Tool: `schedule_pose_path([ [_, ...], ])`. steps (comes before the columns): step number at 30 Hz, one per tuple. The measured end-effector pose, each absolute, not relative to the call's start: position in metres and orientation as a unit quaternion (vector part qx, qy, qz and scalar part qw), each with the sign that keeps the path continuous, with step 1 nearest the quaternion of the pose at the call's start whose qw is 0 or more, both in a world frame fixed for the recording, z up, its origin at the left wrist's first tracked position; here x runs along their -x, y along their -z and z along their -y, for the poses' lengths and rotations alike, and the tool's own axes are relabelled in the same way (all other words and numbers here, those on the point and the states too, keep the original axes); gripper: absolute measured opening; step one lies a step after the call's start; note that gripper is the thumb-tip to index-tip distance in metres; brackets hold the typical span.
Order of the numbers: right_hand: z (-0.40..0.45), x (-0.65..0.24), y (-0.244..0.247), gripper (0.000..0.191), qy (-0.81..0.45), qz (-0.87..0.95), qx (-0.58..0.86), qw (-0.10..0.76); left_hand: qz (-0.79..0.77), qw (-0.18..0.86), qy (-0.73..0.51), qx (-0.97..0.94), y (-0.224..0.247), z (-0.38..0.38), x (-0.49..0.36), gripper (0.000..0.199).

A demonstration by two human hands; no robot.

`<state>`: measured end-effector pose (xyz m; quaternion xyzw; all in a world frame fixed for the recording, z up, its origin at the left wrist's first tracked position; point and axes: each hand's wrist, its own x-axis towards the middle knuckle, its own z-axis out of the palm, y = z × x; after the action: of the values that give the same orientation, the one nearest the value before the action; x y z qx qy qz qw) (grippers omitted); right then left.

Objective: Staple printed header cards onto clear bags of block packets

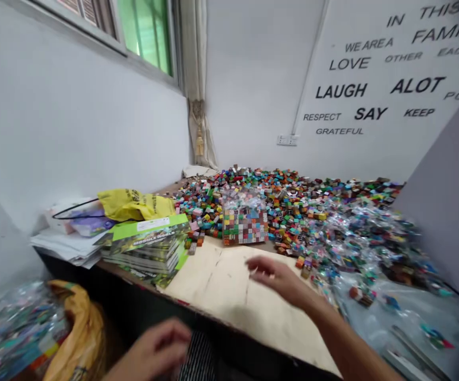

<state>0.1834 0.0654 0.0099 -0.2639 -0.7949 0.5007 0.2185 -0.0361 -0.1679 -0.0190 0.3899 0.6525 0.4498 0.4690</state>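
Fingers [259, 266] of the bare right hand [281, 283] spread open and empty above a creased tan cardboard sheet [229, 301], while the blurred left hand [154, 349] left its grip impossible to tell.

Glossy clear plastic bags [376, 317], small shiny plastic bricks [293, 211], matt creased tan cardboard sheet [229, 291]

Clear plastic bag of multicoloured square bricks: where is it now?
In the head view, the clear bag sits mid-desk beyond the right hand, at the far edge of the beige sheet, amid loose bricks.
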Motion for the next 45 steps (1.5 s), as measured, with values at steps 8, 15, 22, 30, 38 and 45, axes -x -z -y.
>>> schedule_pose_path([
  [8, -0.261, -0.172, 0.021, 0.039, -0.518, 0.657, 0.439, 0.328, -0.682, 0.307, -0.57, -0.34, 0.028, -0.104, 0.075, 0.093],
  [15, -0.299, -0.128, 0.055, 0.031, -0.575, 0.646, 0.409, 0.289, -0.653, 0.328, -0.585, -0.352, 0.08, -0.153, 0.097, 0.073],
  [22, -0.275, -0.142, 0.044, 0.036, -0.558, 0.645, 0.415, 0.316, -0.629, 0.322, -0.598, -0.378, 0.065, -0.13, 0.084, 0.063],
  [30, -0.137, -0.249, 0.012, 0.054, -0.544, 0.653, 0.386, 0.359, -0.574, 0.411, -0.561, -0.431, 0.03, -0.023, 0.024, 0.054],
  [38, -0.046, -0.31, 0.048, 0.062, -0.49, 0.66, 0.458, 0.338, -0.554, 0.482, -0.472, -0.488, 0.045, 0.026, -0.006, 0.053],
  [45, -0.058, -0.308, 0.031, 0.079, -0.533, 0.642, 0.423, 0.354, -0.491, 0.532, -0.448, -0.524, -0.012, 0.01, -0.002, 0.089],
])
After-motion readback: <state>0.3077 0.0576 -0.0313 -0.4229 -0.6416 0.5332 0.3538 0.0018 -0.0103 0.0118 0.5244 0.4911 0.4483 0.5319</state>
